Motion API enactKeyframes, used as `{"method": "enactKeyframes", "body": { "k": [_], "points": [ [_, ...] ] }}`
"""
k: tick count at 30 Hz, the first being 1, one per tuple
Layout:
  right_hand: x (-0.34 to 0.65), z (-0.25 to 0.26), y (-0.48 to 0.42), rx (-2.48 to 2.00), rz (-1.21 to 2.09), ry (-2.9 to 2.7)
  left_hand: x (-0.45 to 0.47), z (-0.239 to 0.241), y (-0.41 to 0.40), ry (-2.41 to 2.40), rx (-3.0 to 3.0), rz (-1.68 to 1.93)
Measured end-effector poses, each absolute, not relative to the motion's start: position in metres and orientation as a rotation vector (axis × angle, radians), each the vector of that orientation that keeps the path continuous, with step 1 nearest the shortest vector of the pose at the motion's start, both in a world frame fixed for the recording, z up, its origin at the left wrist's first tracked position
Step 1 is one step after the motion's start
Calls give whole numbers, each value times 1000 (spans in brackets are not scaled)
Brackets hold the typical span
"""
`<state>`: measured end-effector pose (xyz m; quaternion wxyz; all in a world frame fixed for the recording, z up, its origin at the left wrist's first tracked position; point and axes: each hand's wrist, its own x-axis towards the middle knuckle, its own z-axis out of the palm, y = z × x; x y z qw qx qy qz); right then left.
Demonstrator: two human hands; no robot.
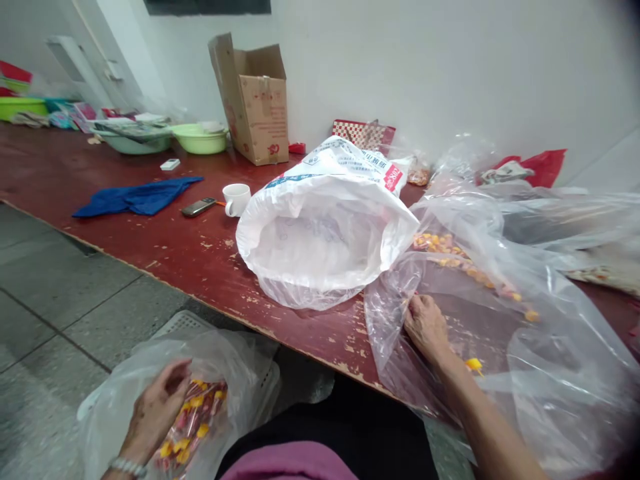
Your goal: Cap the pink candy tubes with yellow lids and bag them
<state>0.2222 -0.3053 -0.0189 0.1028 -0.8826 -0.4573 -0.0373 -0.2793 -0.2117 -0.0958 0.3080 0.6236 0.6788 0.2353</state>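
Observation:
My left hand [155,410] is down by my lap, inside a clear plastic bag [115,387], with its fingers curled over a bunch of red and yellow wrapped candies [193,420]. My right hand [425,323] rests on a large clear plastic sheet [505,333] on the table, its fingertips pinched together at the sheet's left edge. What they pinch is too small to make out. More wrapped candies [450,257] lie scattered on that sheet beyond my right hand, and one yellow piece [473,364] lies beside my forearm.
A big white sack [325,227] lies open on the worn red table [175,247]. Farther left are a white cup [236,199], a phone [198,207], a blue cloth [137,198], green basins [200,139] and a cardboard box [257,100]. A white basket [185,325] sits on the grey tiled floor.

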Motion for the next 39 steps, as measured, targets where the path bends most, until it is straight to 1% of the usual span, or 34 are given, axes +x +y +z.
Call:
{"method": "enactKeyframes", "body": {
  "k": [4,6,7,8,9,13,16,18,20,23,27,31,33,35,37,39],
  "points": [
    [220,-15,-302,-2678,-88,-1312,-173,-10,-172,1360,2064,953],
    [220,-13,-301,-2702,-103,-1276,-118,18,-137,1170,2311,927],
    [220,-12,-301,-2710,-108,-1258,-94,27,-115,1130,2461,847],
    [220,-11,-301,-2714,-112,-1242,-72,33,-92,1134,2634,689],
    [219,-11,-301,-2717,-115,-1228,-55,37,-68,1135,2686,614],
    [217,-12,-301,-2719,-149,-1200,-19,37,16,1121,2766,309],
    [219,-16,-302,-2670,-185,-1202,-19,33,48,1033,2789,94],
    [222,-19,-304,-2590,-212,-1175,-23,30,54,965,2795,35],
    [225,-22,-305,-2468,-226,-1123,-25,29,51,906,2792,29],
    [229,-23,-308,-2281,-200,-1050,-24,28,35,845,2767,117],
    [232,-23,-312,-2117,-95,-932,-16,32,-4,786,2664,372],
    [236,-22,-318,-2035,-6,-765,-13,35,-60,725,2464,603],
    [234,-17,-320,-1934,77,-656,-15,35,-90,650,2200,659],
    [228,-10,-321,-1856,93,-591,-18,35,-117,558,1784,664],
    [218,-1,-321,-1825,5,-597,-20,34,-140,491,1408,634],
    [204,6,-319,-1793,-107,-644,-20,33,-159,460,1225,605]
  ]
}}
